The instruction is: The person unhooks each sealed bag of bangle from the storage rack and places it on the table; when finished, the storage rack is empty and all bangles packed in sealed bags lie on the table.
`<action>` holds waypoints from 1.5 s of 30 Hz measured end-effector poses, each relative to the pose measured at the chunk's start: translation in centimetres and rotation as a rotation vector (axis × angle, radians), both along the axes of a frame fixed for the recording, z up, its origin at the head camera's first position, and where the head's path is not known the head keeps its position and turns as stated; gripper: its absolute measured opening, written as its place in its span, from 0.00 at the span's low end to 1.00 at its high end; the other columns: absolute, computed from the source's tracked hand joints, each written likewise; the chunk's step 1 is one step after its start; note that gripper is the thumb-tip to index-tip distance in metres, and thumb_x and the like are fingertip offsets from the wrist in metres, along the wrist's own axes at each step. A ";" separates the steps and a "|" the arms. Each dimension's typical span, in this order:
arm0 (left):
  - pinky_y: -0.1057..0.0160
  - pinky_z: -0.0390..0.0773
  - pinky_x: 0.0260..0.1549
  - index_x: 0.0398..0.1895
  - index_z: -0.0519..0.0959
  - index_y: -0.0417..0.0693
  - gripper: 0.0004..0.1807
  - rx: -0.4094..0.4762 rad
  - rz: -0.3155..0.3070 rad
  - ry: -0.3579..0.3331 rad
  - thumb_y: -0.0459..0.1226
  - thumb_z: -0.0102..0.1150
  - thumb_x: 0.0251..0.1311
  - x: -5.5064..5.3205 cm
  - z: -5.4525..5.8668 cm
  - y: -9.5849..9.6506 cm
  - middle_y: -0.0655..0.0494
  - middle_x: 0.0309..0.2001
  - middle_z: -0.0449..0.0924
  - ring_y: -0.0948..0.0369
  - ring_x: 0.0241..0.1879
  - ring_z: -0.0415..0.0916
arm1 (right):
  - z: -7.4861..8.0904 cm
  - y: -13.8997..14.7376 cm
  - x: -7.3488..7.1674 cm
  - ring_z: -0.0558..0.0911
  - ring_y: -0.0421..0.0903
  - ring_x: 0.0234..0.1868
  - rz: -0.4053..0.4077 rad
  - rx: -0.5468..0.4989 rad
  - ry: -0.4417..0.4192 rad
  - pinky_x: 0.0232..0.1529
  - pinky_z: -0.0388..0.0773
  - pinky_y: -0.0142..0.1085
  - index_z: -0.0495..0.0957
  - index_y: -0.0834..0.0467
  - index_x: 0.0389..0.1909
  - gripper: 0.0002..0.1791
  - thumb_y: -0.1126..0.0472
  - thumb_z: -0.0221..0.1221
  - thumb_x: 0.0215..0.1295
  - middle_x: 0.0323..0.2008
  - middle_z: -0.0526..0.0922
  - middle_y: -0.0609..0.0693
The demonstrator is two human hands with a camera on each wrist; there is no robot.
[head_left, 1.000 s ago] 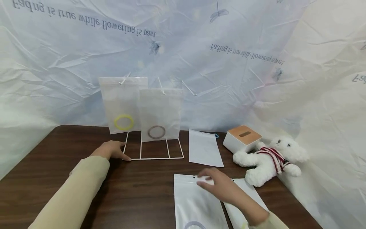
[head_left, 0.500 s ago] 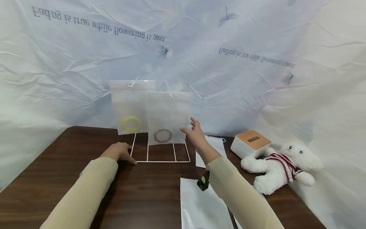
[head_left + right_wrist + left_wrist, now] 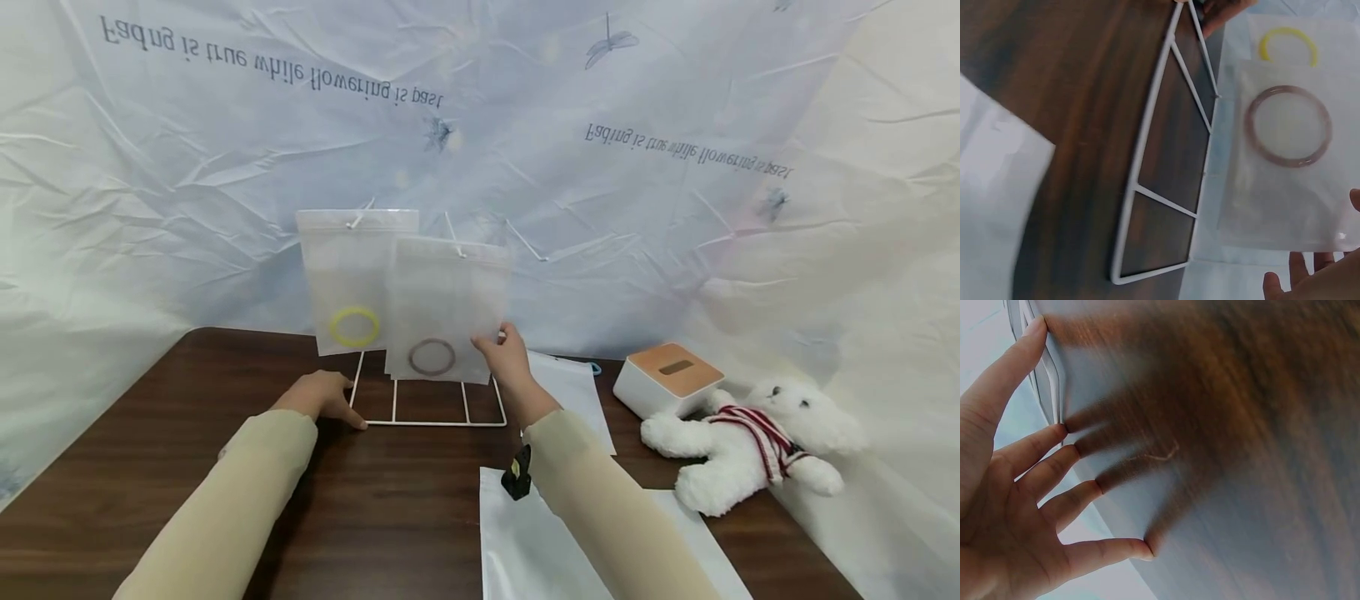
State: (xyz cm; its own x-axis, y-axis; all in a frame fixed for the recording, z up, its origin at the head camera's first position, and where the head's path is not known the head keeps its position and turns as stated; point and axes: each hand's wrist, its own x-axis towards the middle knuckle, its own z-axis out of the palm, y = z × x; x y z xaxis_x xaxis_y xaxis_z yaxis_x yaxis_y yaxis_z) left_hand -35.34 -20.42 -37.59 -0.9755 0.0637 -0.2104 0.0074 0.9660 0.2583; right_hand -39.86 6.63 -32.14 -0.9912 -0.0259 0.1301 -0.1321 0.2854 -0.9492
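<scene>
Two translucent white zip bags hang from the hooks of a white wire display rack (image 3: 435,423). Through the rear bag (image 3: 345,262) shows a yellow ring (image 3: 333,335); the front bag (image 3: 450,283) has a brownish ring (image 3: 411,358) inside. My right hand (image 3: 517,375) is at the front bag's lower right edge, thumb across its face and fingers partly hidden behind, apparently pinching it. At the rack's front left corner, my left hand (image 3: 1016,512) rests with straight, spread fingertips on the table; its thumb and forefinger touch the base wire.
On the brown table (image 3: 405,500) more white bags (image 3: 517,542) lie near the front, partly under my right sleeve. Another bag (image 3: 573,392) lies right of the rack. Farther right are a tissue box (image 3: 667,379) and a white teddy bear (image 3: 727,458). A printed cloth hangs behind.
My right hand has moved from the flat bags up to the hanging front bag's edge, and that bag now tilts slightly. My left hand stays at the rack's corner. The view has shifted.
</scene>
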 end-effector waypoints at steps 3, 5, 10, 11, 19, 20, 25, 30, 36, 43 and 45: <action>0.39 0.69 0.59 0.67 0.70 0.33 0.50 0.003 0.003 -0.006 0.58 0.73 0.48 0.0 0.1 0.1 0.30 0.65 0.68 0.34 0.63 0.66 | -0.8 0.4 0.6 0.79 0.60 0.55 0.016 -0.006 0.016 0.54 0.77 0.50 0.71 0.67 0.62 0.24 0.61 0.60 0.70 0.54 0.78 0.65; 0.39 0.69 0.59 0.67 0.70 0.32 0.50 0.006 0.003 -0.007 0.57 0.73 0.48 0.0 0.0 0.0 0.30 0.65 0.69 0.34 0.62 0.67 | -1.3 0.9 1.2 0.80 0.59 0.53 0.034 0.005 0.032 0.52 0.79 0.50 0.74 0.66 0.58 0.20 0.59 0.60 0.71 0.52 0.80 0.64; 0.40 0.69 0.59 0.67 0.69 0.32 0.50 0.006 0.001 -0.011 0.57 0.74 0.49 0.0 0.4 0.1 0.30 0.64 0.69 0.34 0.62 0.67 | -2.4 2.1 2.5 0.82 0.57 0.51 0.076 0.023 0.096 0.50 0.80 0.50 0.79 0.62 0.54 0.18 0.53 0.57 0.73 0.50 0.82 0.60; 0.40 0.69 0.59 0.67 0.69 0.32 0.50 0.004 -0.001 -0.011 0.57 0.74 0.49 0.0 0.5 0.1 0.30 0.64 0.69 0.34 0.62 0.67 | -2.6 2.3 2.6 0.82 0.57 0.51 0.077 0.025 0.110 0.50 0.80 0.50 0.80 0.61 0.54 0.18 0.52 0.57 0.73 0.50 0.82 0.59; 0.40 0.69 0.59 0.67 0.69 0.31 0.50 0.006 -0.011 -0.010 0.57 0.73 0.49 0.0 0.4 0.0 0.29 0.64 0.69 0.34 0.62 0.67 | -3.5 3.8 4.3 0.83 0.54 0.50 0.074 0.070 0.205 0.49 0.81 0.50 0.80 0.59 0.57 0.22 0.47 0.55 0.74 0.49 0.84 0.57; 0.40 0.69 0.59 0.67 0.69 0.31 0.50 0.008 -0.012 -0.010 0.57 0.73 0.49 -0.1 0.3 0.0 0.29 0.64 0.68 0.34 0.62 0.67 | -3.5 4.0 4.6 0.84 0.53 0.49 0.074 0.078 0.215 0.48 0.81 0.50 0.80 0.59 0.56 0.22 0.47 0.55 0.74 0.48 0.84 0.57; 0.39 0.69 0.59 0.67 0.70 0.30 0.50 0.004 -0.020 -0.002 0.57 0.73 0.49 -0.3 0.1 -0.2 0.30 0.64 0.68 0.34 0.62 0.66 | -3.5 4.6 6.0 0.84 0.49 0.43 0.083 0.133 0.227 0.43 0.82 0.46 0.81 0.59 0.56 0.24 0.45 0.55 0.73 0.42 0.86 0.55; 0.39 0.69 0.60 0.66 0.70 0.30 0.49 0.007 -0.022 0.003 0.56 0.73 0.49 -0.3 0.1 -0.1 0.29 0.64 0.69 0.34 0.63 0.66 | -3.0 5.2 7.5 0.84 0.47 0.39 0.113 0.132 0.204 0.35 0.82 0.42 0.80 0.57 0.57 0.24 0.44 0.55 0.73 0.40 0.87 0.53; 0.39 0.68 0.60 0.66 0.70 0.30 0.49 0.021 -0.017 0.002 0.56 0.73 0.50 -0.1 0.2 -0.1 0.28 0.65 0.67 0.33 0.63 0.65 | -2.1 5.2 9.4 0.82 0.44 0.34 0.143 0.084 0.181 0.34 0.80 0.37 0.81 0.59 0.52 0.23 0.45 0.56 0.73 0.36 0.86 0.53; 0.39 0.68 0.60 0.66 0.70 0.29 0.49 0.028 -0.022 0.012 0.56 0.73 0.49 -0.2 0.1 -0.1 0.28 0.64 0.68 0.33 0.63 0.65 | -1.0 5.0 11.5 0.84 0.47 0.35 0.170 -0.011 0.143 0.34 0.83 0.39 0.80 0.62 0.53 0.23 0.47 0.57 0.72 0.37 0.85 0.56; 0.39 0.68 0.60 0.65 0.70 0.29 0.49 0.027 -0.021 0.015 0.55 0.74 0.49 -0.2 0.1 -0.1 0.28 0.64 0.68 0.33 0.63 0.65 | -0.8 5.1 12.0 0.84 0.48 0.36 0.182 -0.022 0.129 0.35 0.83 0.39 0.80 0.63 0.53 0.22 0.48 0.57 0.72 0.37 0.85 0.56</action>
State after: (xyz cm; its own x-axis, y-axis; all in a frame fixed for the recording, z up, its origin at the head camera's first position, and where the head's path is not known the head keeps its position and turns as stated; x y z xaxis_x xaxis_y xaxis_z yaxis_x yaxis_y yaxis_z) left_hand -35.53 -20.51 -37.52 -0.9770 0.0901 -0.1934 0.0321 0.9582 0.2843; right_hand -27.86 11.71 -32.98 -0.9454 -0.1986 0.2583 -0.3005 0.2249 -0.9269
